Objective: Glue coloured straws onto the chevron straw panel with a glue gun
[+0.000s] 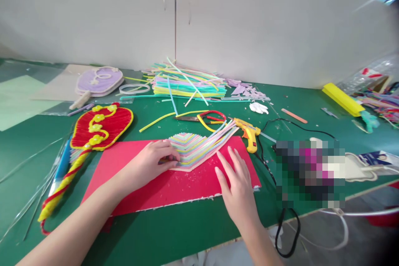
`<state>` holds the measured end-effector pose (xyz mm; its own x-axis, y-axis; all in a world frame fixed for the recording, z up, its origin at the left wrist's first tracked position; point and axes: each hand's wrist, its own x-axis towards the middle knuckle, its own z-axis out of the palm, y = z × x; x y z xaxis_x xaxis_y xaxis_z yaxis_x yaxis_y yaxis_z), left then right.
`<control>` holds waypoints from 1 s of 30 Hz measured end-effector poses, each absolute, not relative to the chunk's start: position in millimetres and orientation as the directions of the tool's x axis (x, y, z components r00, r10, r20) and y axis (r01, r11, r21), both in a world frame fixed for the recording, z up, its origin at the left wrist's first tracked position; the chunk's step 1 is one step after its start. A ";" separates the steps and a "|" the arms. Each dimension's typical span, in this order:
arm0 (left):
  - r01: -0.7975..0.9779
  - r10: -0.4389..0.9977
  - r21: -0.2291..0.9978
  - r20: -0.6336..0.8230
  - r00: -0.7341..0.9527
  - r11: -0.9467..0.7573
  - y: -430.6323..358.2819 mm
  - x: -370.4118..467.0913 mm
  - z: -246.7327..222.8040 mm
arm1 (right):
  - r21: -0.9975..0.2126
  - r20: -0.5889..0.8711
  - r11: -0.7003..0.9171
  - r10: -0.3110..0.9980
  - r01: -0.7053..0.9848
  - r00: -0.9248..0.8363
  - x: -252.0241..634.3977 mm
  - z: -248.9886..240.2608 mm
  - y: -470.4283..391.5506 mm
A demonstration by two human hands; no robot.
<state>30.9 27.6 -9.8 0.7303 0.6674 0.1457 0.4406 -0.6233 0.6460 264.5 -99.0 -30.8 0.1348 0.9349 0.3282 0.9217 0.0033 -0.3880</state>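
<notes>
A fan-shaped piece of pastel pipe cleaners (190,149), bent into nested V stripes, lies on a red board (149,193). Its loose ends run up to the right. My left hand (157,160) is at the piece's left edge, thumb and fingers curled together on it; the fingertips are partly hidden. Close to its lower right side, my right hand (235,176) has its fingers spread, with nothing held. Just beyond the loose ends lie a yellow glue gun (248,133) and red-handled scissors (199,118).
Pastel pipe cleaners (190,87) are heaped along the back. On the left lie a red-and-yellow fan (101,129) and a lilac fan (99,81). A black cord (296,123) trails right of the glue gun, near a blurred-out object (308,170). A yellow bundle (343,99) lies far right.
</notes>
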 end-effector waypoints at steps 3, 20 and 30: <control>0.459 0.694 0.644 0.159 0.702 -0.612 25.0 32.7 -5.5 | -0.533 0.374 -0.005 0.896 0.846 0.240 280.3 -23.1 -95.2; 0.606 0.731 0.415 0.303 0.611 -0.678 5.4 109.2 -4.4 | -0.163 -0.020 -0.508 0.859 0.846 0.512 375.3 -0.5 -29.7; 0.543 0.797 0.590 0.357 0.488 -0.597 8.4 99.3 -20.3 | -0.187 0.056 -0.466 0.874 0.865 0.483 413.5 21.6 -6.5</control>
<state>99.3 8.4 -20.3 0.4876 0.7967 0.3571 0.5435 -0.5971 0.5900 413.5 -6.5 21.6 0.4832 0.8737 0.0560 0.8646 -0.4661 -0.1874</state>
